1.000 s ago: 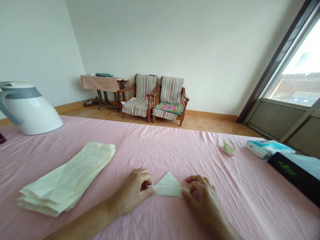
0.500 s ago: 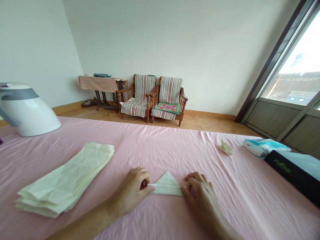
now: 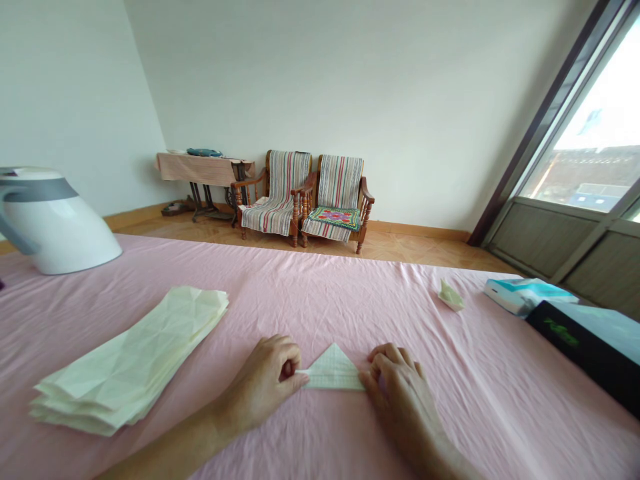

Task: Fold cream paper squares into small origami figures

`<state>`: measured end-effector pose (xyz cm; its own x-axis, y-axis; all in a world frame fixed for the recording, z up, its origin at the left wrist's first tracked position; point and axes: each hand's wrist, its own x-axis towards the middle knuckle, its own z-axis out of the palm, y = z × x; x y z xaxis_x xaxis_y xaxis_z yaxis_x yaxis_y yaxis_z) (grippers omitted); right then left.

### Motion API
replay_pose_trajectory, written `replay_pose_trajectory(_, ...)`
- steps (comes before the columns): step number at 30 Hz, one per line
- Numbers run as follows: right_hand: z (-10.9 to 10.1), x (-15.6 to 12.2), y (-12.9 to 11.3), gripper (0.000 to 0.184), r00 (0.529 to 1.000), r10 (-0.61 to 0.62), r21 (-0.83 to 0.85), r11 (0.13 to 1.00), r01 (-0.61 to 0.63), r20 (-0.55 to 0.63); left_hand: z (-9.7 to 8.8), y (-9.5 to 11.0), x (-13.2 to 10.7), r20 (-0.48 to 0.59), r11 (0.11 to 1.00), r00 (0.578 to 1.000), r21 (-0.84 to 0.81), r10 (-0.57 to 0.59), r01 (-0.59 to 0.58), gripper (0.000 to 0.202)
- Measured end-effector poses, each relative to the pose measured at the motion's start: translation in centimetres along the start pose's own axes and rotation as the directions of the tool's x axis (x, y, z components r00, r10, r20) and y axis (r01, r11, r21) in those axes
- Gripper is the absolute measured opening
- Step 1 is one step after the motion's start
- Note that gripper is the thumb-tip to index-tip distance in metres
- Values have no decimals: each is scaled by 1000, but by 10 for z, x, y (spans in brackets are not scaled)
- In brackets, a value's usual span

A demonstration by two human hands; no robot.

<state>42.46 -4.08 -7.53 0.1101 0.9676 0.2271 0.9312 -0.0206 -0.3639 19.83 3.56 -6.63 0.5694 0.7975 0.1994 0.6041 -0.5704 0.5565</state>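
Observation:
A pale green piece of folded paper (image 3: 334, 368) lies on the pink cloth between my hands. It has a triangular peak pointing away from me and a straight band along its near edge. My left hand (image 3: 267, 380) pinches its left corner between thumb and fingers. At the opposite corner, my right hand (image 3: 397, 383) grips the paper with curled fingers; the corner itself is hidden under them. A small folded paper boat (image 3: 451, 297) sits farther off to the right. On the left lies a stack of creased pale green paper sheets (image 3: 133, 360).
A white and grey jug (image 3: 70, 223) stands at the table's far left. A tissue pack (image 3: 525, 293) and a black box (image 3: 585, 343) lie at the right. Beyond the pink tablecloth (image 3: 320, 293) are two wooden armchairs (image 3: 333, 200) and a cloth-covered stand (image 3: 200, 169).
Both hands keep hold of the folded paper in nearly the same place. The band along its near edge looks slightly flatter. The view has shifted a little.

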Motion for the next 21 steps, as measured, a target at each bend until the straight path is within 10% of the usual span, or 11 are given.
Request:
replay_pose_trajectory(14,4,-1,3,14,999,-38,-42,998,36,-34,-2,9,-4,-23,994,993,8,112,-112,16)
replay_pose_trajectory(21,4,0,5,16,1000,-24,-20,1000,24,-7,-6,18,-5,223,801,839,255,497,-542,18)
